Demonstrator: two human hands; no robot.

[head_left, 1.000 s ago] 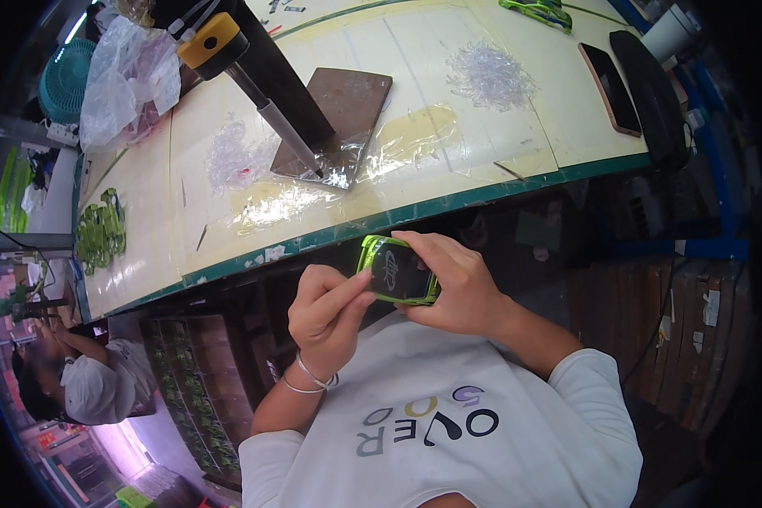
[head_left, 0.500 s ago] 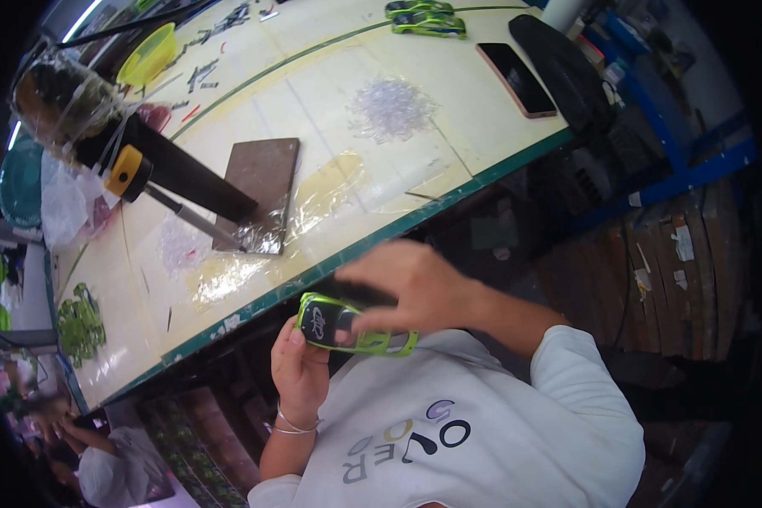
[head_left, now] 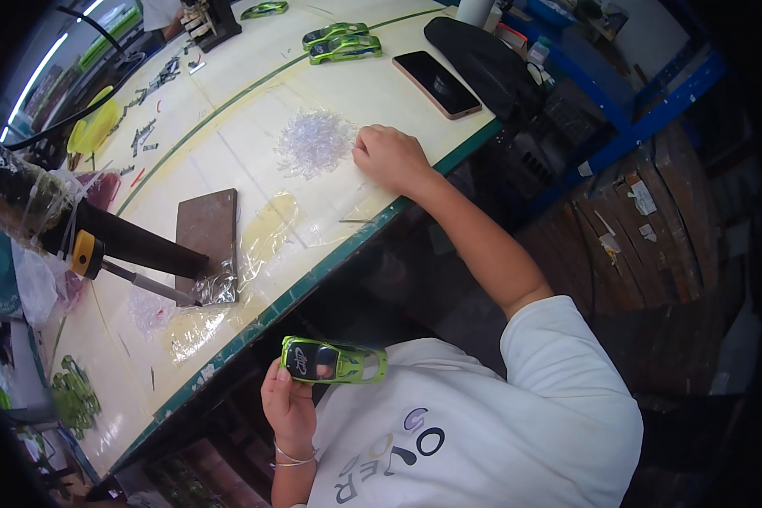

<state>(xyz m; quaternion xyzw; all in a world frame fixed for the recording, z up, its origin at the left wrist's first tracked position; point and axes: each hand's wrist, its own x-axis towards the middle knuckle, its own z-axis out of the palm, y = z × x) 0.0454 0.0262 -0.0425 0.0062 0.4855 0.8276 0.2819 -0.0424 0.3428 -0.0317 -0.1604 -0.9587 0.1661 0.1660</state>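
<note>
A glossy green toy car body is gripped in the left hand near the chest, below the counter's green edge. The right hand, loosely curled with nothing seen in it, is rested beside a heap of small clear plastic pieces. Judged from this, a piece is yet to be fitted. Two finished-looking green shells are laid farther off, near a dark phone and a flat brown metal plate.
</note>
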